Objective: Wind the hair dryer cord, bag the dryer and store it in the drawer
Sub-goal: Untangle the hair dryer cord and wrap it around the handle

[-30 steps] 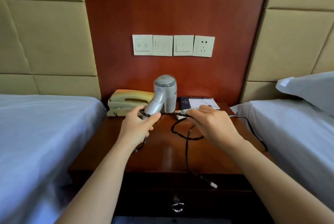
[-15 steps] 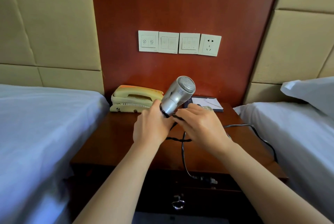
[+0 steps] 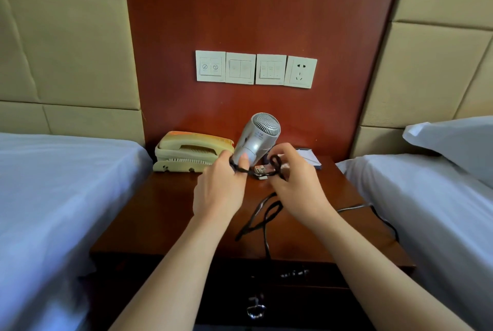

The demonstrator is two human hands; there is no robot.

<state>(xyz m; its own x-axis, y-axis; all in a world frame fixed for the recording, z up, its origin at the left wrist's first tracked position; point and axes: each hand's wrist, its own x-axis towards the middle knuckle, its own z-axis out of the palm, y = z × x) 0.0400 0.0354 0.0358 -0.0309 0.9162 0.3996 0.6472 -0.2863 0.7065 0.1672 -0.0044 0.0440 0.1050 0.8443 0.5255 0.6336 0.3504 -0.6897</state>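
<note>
- Step in hand: winding the cord. Looks like an early stage, since most of the cord is lying loose.
- Left hand [image 3: 218, 192] is gripping the hair dryer [image 3: 257, 138] by the handle with its fingers curled round it. It is holding the dryer clear of the desk [image 3: 170, 218], tilted, with the grille end pointing up toward the wall.
- Right hand [image 3: 298, 189] is pinching a small loop of the cord [image 3: 244, 170] just beside the handle. A short stretch is running taut between the two hands.
- The rest of the cord is trailing in slack bends on the desk under the right wrist. One run is going off the front edge and another is heading toward the right bed [image 3: 426, 224]. The plug end is too blurred to place.
- Next move, as I'm reading it: carry the pinched loop round the handle, pin it under the left fingers, then draw in more slack.
- The left grip needs to be staying firm while the right hand is feeding the cord, with tension even so the turns aren't slipping off.
- Watch item: the crossed bends on the desk are likely to kink or knot if pulled fast.
- No bag is showing anywhere in view, so bagging is not started.
- The drawer [image 3: 293, 304] is sitting shut under the desk front.
</note>
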